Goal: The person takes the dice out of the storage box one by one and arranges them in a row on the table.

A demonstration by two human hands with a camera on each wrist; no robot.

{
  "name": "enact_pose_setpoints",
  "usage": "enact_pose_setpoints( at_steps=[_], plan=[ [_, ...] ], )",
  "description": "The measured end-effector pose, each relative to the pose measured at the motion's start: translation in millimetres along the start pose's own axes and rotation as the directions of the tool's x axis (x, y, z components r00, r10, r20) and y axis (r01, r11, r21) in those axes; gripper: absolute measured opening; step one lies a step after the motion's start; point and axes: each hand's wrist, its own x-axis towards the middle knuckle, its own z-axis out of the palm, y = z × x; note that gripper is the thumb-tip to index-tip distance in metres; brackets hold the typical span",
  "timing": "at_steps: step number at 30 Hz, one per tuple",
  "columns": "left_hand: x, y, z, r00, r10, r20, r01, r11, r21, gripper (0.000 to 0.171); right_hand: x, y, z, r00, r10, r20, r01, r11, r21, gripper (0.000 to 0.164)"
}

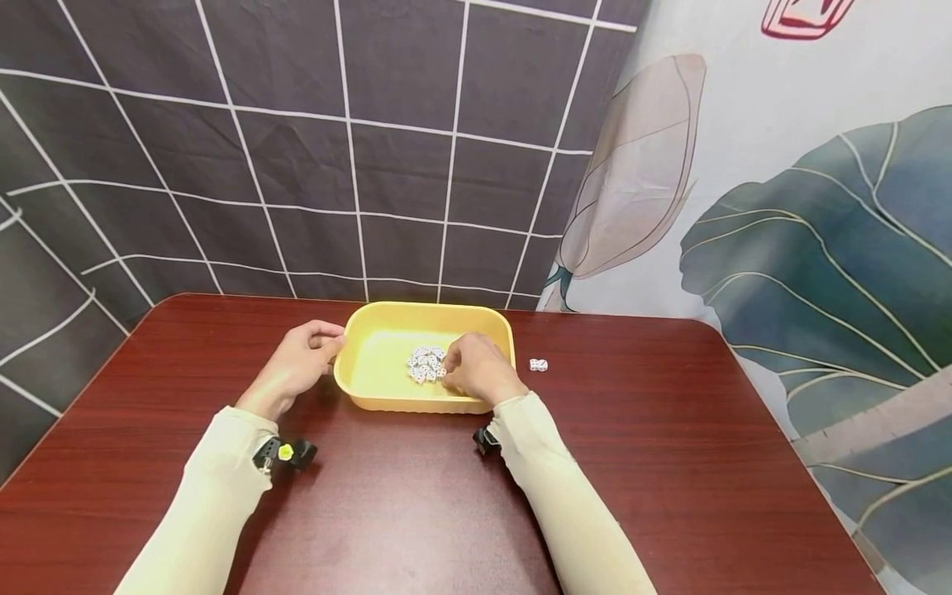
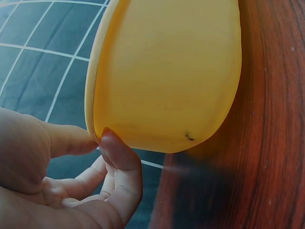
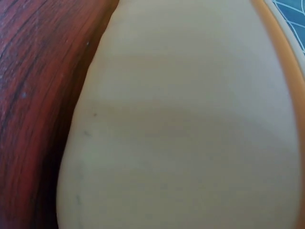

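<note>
A yellow plastic basin (image 1: 379,402) stands on the table with a loose pile of several white dice (image 1: 424,364) in it. My left hand (image 1: 301,364) is at the basin's left end. In the left wrist view, thumb and finger of the left hand (image 2: 90,176) pinch the rim of the basin (image 2: 167,71). My right hand (image 1: 479,368) reaches over the front rim into the basin, its fingers curled down and fingertips pinching a die at the pile's right side. In the right wrist view, the basin's outer wall (image 3: 181,119) hides this hand.
Two white dice (image 1: 539,364) lie side by side on the red-brown table (image 1: 632,454), right of the basin. A dark cloth with white grid lines (image 1: 283,157) hangs behind the table, and a leaf-patterned cloth (image 1: 833,248) hangs on the right.
</note>
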Motion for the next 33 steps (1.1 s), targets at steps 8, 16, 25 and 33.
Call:
enact_pose_setpoints(
  at_steps=[8,16,25,33],
  plan=[
    [0.5,-0.6,0.7,1.0,-0.005,0.001,0.005,1.0,-0.005,0.039,-1,3,-8,0.994,-0.094,-0.053,0.096,0.995,0.032,0.01],
    [-0.6,-0.4,0.4,1.0,-0.001,-0.001,0.001,1.0,-0.004,0.039,-4,5,-17,0.985,-0.165,-0.055,0.166,0.986,0.023,0.01],
    [0.3,1.3,-0.3,1.0,-0.006,-0.006,0.006,1.0,-0.006,0.039,-5,12,-31,0.97,-0.234,-0.068,0.235,0.972,0.013,0.009],
    [0.4,-0.1,-0.1,1.0,-0.015,0.002,0.015,1.0,-0.006,0.04,-10,19,-43,0.967,-0.243,-0.079,0.245,0.969,0.014,0.01]
  ],
)
